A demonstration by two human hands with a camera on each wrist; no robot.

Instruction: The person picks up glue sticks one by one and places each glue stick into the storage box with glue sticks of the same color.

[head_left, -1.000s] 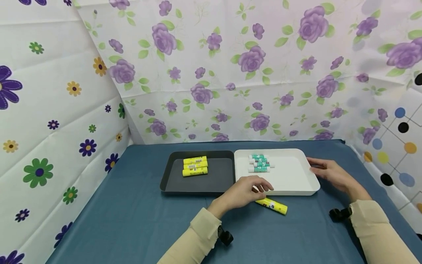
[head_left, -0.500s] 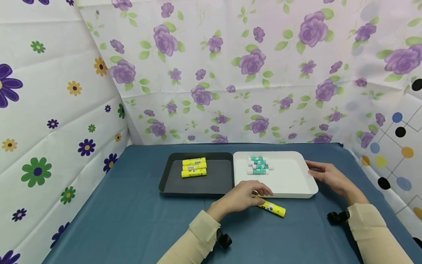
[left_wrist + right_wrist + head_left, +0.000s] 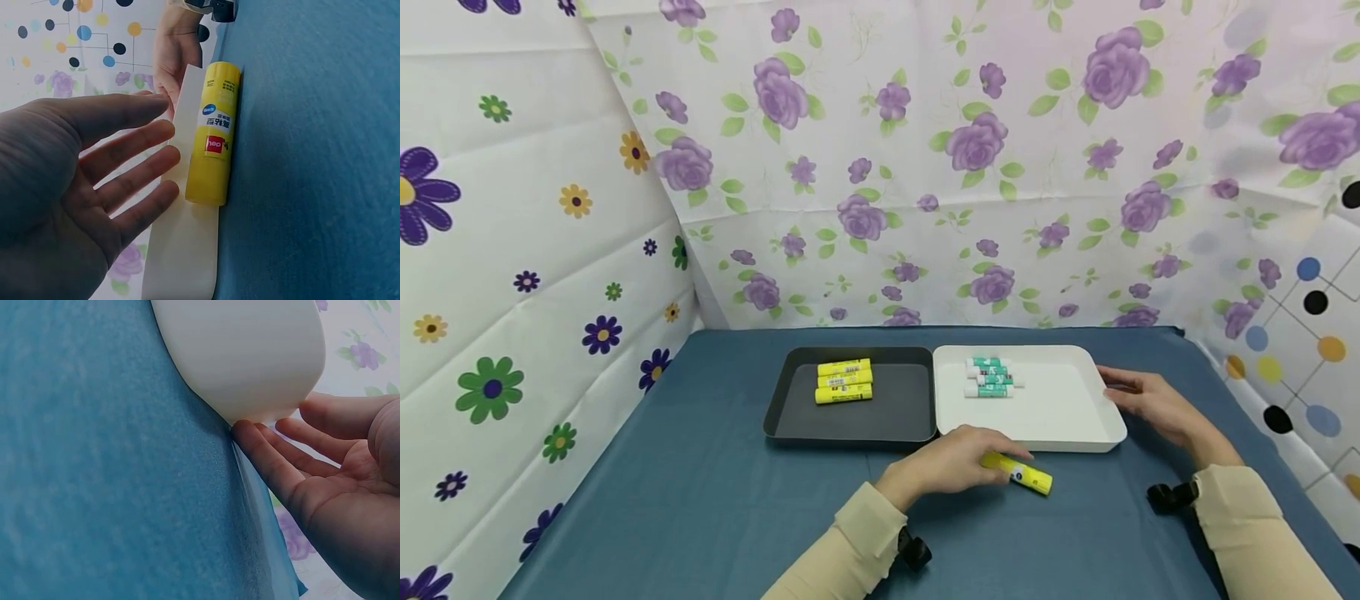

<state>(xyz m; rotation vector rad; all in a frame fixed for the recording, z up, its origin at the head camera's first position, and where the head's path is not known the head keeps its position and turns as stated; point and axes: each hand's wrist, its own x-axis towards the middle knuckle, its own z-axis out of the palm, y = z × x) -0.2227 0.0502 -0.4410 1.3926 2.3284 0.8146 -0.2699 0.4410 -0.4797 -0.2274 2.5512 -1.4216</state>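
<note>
In the head view, my left hand [image 3: 958, 461] is over a yellow glue stick [image 3: 1030, 477] lying on the cloth in front of the white tray [image 3: 1067, 417]. In the left wrist view the fingers of this hand are spread and extended beside the glue stick [image 3: 214, 134], its label showing. My right hand [image 3: 1157, 408] is at the white tray's right end; in the right wrist view its fingertips and thumb touch the tray's end wall [image 3: 250, 369], fingers fairly straight. Several small green-and-white tubes [image 3: 992, 379] lie inside the white tray.
A dark grey tray [image 3: 895, 417] stands directly left of the white one, with three yellow glue sticks [image 3: 844, 381] side by side in it. Blue cloth [image 3: 715, 500] covers the table. Flower-printed sheets [image 3: 865, 167] hang behind and at the sides.
My left hand has lowered and shifted slightly right, so its fingers now reach over the near part of the yellow glue stick. The right hand stays at the white tray's end.
</note>
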